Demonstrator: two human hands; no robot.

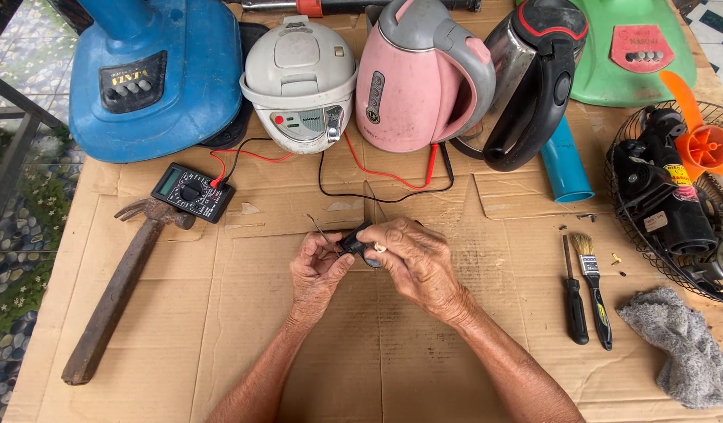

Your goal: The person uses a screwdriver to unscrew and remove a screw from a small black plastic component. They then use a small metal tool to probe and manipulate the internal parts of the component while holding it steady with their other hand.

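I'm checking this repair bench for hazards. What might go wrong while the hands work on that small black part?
The small black part is pinched between both hands, left hand and right hand, over the meter leads; tugging could snag them and drag the multimeter. The thin wire sticking out might prick a finger.

We see bright, even daylight over the cardboard [220, 313], with only soft, short shadows. Mild glare sits on the steel kettle [512, 55] at one o'clock. Focus is sharp throughout; the edges bow slightly, most visibly at nine and three o'clock.
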